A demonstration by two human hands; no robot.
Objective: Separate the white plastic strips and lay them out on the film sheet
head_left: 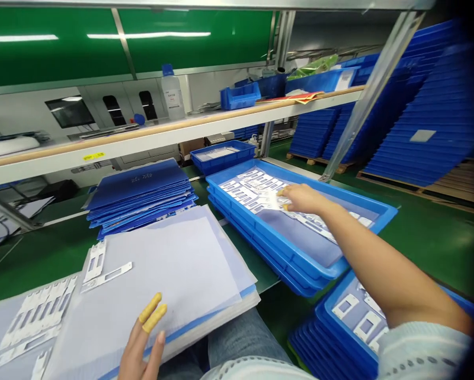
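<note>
My left hand (144,338) hovers at the front edge of a stack of pale sheets (173,258). Its fingers are stretched out and nothing is in them; yellow finger cots cover two fingertips. Two white slotted plates (109,276) lie at the sheets' left side. Over at the right, my right hand (302,199) reaches into a blue tray (320,272), its fingers, also in yellow cots, closed on a white slotted plate (272,200). Rows of similar white plates (240,194) lie around it on a pale liner. Part of the held plate is blurred.
More white plates (39,316) lie in a row at the far left. Behind the sheets rises a pile of blue boards (138,184). Lower trays (340,327) stand at my right. A shelf (205,124) with a bottle (173,97) and a blue bin (240,97) crosses above.
</note>
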